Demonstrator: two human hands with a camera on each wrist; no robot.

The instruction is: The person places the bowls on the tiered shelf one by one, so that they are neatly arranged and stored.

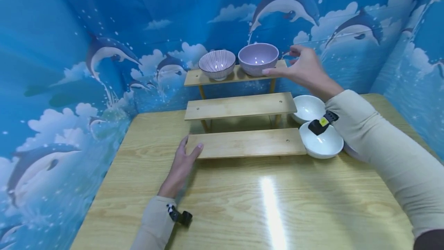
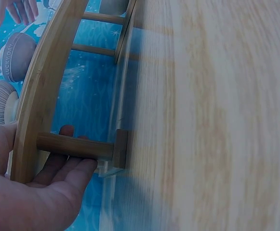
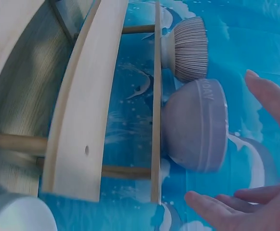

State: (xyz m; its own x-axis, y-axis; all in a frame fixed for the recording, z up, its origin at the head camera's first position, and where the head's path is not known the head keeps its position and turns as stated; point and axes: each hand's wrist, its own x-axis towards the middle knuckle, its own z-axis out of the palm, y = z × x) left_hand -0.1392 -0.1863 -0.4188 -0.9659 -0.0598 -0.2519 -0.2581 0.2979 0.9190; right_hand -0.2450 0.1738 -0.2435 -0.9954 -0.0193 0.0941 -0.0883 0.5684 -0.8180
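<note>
A three-tier wooden shelf point(image 1: 243, 106) stands on the table. My left hand point(image 1: 183, 160) grips the left end of its lowest board, the thumb on top; in the left wrist view the fingers point(image 2: 74, 175) curl beneath, by a round leg point(image 2: 74, 146). On the top board sit a striped bowl point(image 1: 217, 64) and, to its right, a plain purple bowl point(image 1: 258, 58). Beside the purple bowl is my right hand point(image 1: 303, 68), thumb and fingers spread apart. The right wrist view shows a gap between this bowl point(image 3: 195, 126) and the fingers point(image 3: 207, 204), with nothing held.
Two white bowls point(image 1: 308, 108) point(image 1: 321, 142) stand at the shelf's right end. Another purplish bowl point(image 1: 352, 151) is partly hidden behind the right sleeve. A blue dolphin-print curtain point(image 1: 194, 7) hangs behind and beside the wooden table point(image 1: 225, 203).
</note>
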